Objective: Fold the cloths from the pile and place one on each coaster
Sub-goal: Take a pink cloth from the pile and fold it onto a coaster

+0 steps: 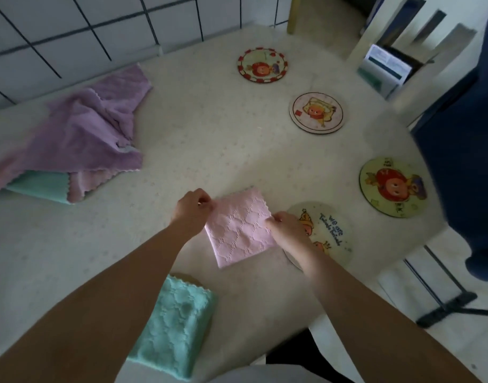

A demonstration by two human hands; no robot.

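A folded pink cloth (238, 229) lies on the white table (198, 128), just left of the nearest coaster (327, 230). My left hand (191, 208) pinches its upper left corner. My right hand (285, 226) pinches its right corner, partly over that coaster. A folded teal cloth (172, 324) rests near the table's front edge on a coaster that barely shows beneath it. The pile (74, 134) of purple, pink and teal cloths sits at the left. Three more round cartoon coasters lie bare: one far (262, 64), one middle (317, 112), one right (393, 187).
A tiled wall (71, 31) with dark grout runs behind the table. A dark blue fabric (464, 134) hangs at the right edge. A white shelf with books (386, 62) stands beyond the table's right side, and a black stand foot (444, 305) is on the floor.
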